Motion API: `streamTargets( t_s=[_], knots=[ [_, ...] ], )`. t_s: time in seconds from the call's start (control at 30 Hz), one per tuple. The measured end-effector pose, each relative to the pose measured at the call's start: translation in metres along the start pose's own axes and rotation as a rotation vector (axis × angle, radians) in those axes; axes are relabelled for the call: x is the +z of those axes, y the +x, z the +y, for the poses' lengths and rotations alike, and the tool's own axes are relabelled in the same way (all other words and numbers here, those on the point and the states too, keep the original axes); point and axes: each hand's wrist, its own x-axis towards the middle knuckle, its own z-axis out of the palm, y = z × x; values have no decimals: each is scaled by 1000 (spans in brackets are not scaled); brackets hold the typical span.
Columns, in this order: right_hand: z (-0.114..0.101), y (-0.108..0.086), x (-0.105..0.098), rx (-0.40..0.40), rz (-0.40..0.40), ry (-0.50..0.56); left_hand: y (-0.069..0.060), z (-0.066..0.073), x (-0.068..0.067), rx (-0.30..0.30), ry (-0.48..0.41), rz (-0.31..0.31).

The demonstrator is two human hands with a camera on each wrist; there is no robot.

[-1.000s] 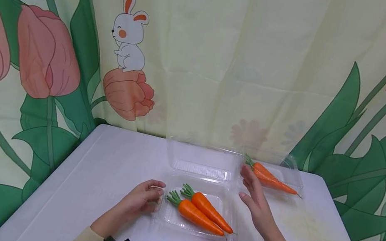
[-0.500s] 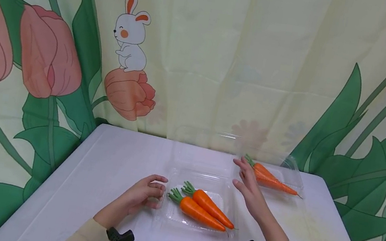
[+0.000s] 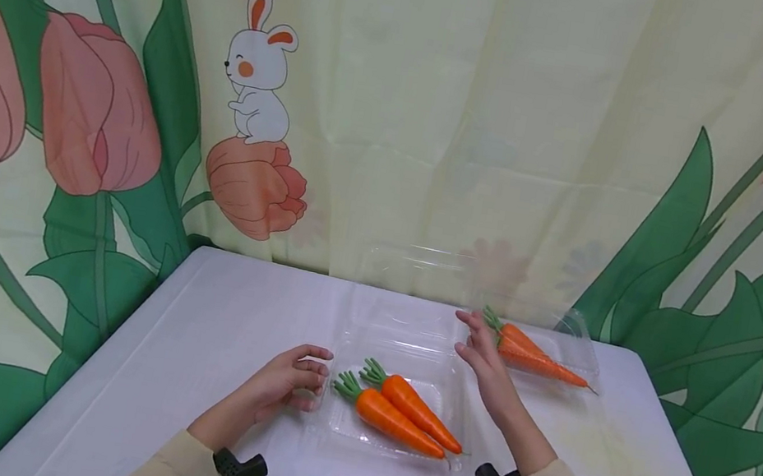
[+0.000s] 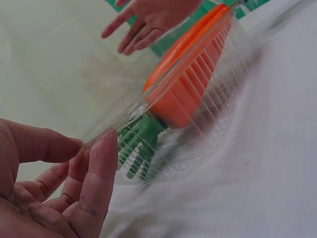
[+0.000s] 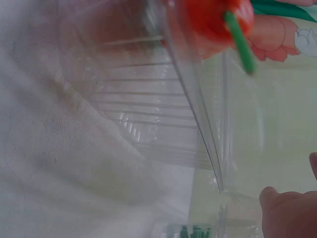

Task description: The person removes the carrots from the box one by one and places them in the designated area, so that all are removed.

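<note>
A clear plastic clamshell box (image 3: pixel 392 454) stands on the table with two orange carrots (image 3: pixel 400 427) inside, their green tops to the left. My left hand (image 3: pixel 284 382) pinches its left rim between thumb and fingers (image 4: pixel 101 163), as the left wrist view shows. The hinged lid (image 3: pixel 413 276) stands tilted up at the back. Near the lid's right edge is my right hand (image 3: pixel 490 376), fingers extended. Only a finger or thumb part (image 5: pixel 287 210) shows in the right wrist view; whether it touches the lid I cannot tell.
A second clear box (image 3: pixel 584 352) with carrots (image 3: pixel 531 353) lies at the back right of the white table (image 3: pixel 228 305). Behind hangs a curtain (image 3: pixel 438 114) printed with tulips and a rabbit.
The lid has swung upward from lying back low. My right hand has moved left and slightly away from me. The left hand stays at the box's left rim.
</note>
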Motion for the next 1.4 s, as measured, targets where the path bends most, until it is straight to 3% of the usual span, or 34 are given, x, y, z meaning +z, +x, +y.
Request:
streamTargets(
  t_s=[0.2, 0.8, 0.97, 1.17, 1.4],
  knots=[
    [3, 0, 5, 19, -39, 2, 0, 0, 3, 8, 1, 24],
    [4, -4, 10, 31, -40, -59, 1, 2, 2, 0, 4, 27],
    [-3, -7, 16, 84, -34, -132, 2, 2, 2, 3, 10, 25],
    [-11, -11, 27, 207, -79, -247, 2, 4, 2, -1, 8, 26],
    [-19, -17, 41, 269, -109, -257, 3, 1, 1, -7, 9, 34]
  ],
)
